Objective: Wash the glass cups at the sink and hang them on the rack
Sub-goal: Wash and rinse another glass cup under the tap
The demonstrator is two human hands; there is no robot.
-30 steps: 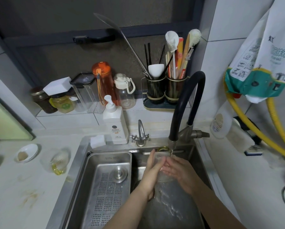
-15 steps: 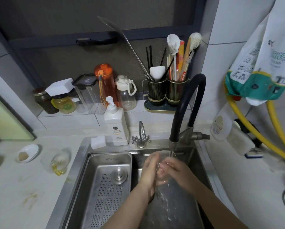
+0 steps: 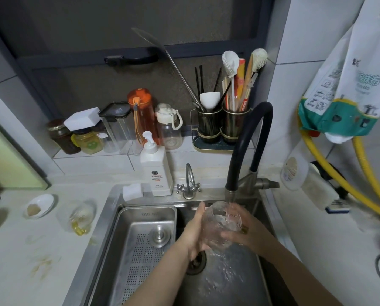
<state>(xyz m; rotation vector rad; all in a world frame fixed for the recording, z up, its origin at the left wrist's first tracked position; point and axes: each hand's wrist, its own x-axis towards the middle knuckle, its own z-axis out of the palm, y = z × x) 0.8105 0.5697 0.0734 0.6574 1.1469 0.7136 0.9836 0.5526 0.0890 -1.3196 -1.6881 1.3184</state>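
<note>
On my feed, the white pump bottle [image 3: 155,171] behind the sink [image 3: 140,214] carries a round emblem and small printed lines that I cannot read; the hanging white and green bag [image 3: 348,100] at right shows large characters and a row of small pictograms, also too blurred to read. My left hand [image 3: 194,230] lies flat against the left side of the glass cup [image 3: 220,226], fingers extended upward, palm pressed to the wall. My right hand [image 3: 243,230] wraps the cup from the right, fingers curled around its lower body. The cup sits over the right basin, directly beneath the black faucet [image 3: 248,138] spout, with water running into it and spilling down toward the drain [image 3: 196,263]. Its long axis is tilted: mouth up and toward the spout, base down and toward me. A perforated steel tray [image 3: 140,244] occupies the left basin.
</note>
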